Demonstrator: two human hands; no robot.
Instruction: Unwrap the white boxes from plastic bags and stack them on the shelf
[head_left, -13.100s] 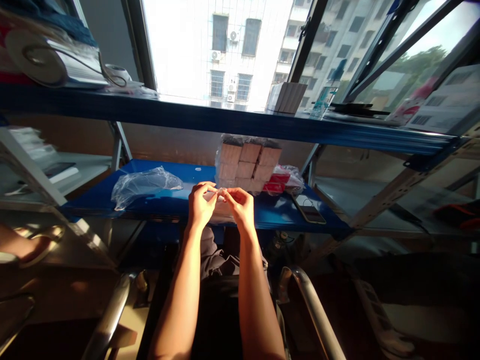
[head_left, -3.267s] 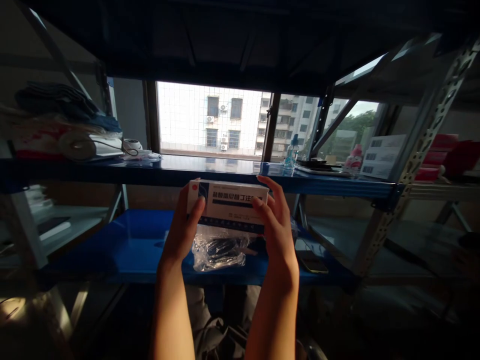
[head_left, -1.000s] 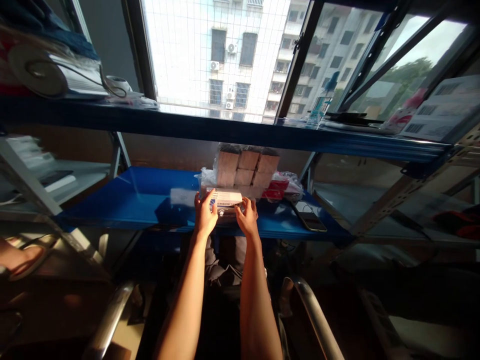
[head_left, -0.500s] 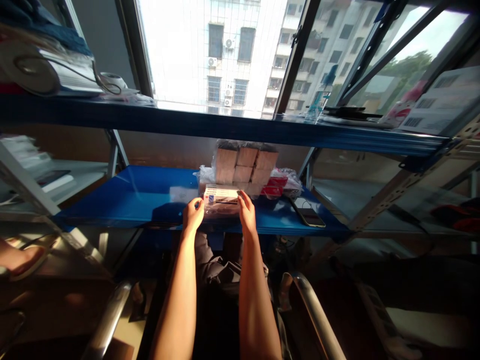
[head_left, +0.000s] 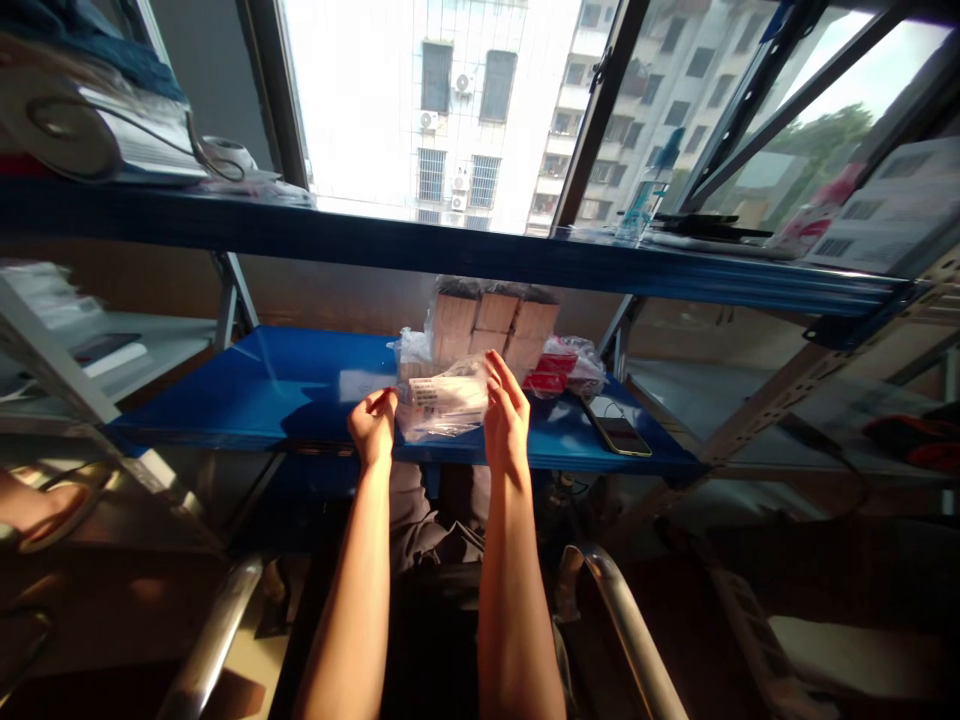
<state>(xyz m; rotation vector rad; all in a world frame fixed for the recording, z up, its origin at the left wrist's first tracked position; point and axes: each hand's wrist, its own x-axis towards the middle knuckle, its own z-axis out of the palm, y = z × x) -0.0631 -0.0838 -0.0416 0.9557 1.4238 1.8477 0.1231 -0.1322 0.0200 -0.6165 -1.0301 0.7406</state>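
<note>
A clear plastic bag (head_left: 420,428) is held up between my hands over the front edge of the blue table. Inside it lies a pale box (head_left: 457,392) with small printed labels, partly veiled by glare on the film. My left hand (head_left: 373,425) is closed in a pinch on the bag's left edge. At the other side, my right hand (head_left: 508,415) grips the bag's right end, fingers pointing upward. Right behind stands a plastic-wrapped stack of light brown boxes (head_left: 491,318).
On the blue table (head_left: 300,350), a red packet (head_left: 551,375) in clear plastic lies right of the stack, and a phone (head_left: 621,433) rests near the front right. An upper blue shelf (head_left: 450,250) spans above. Metal chair armrests (head_left: 626,620) flank me. Another person's foot (head_left: 45,510) shows at left.
The box has tilted, and the film around it is now more spread and raised. My left hand has moved left and my right hand slightly right, widening the gap between them.
</note>
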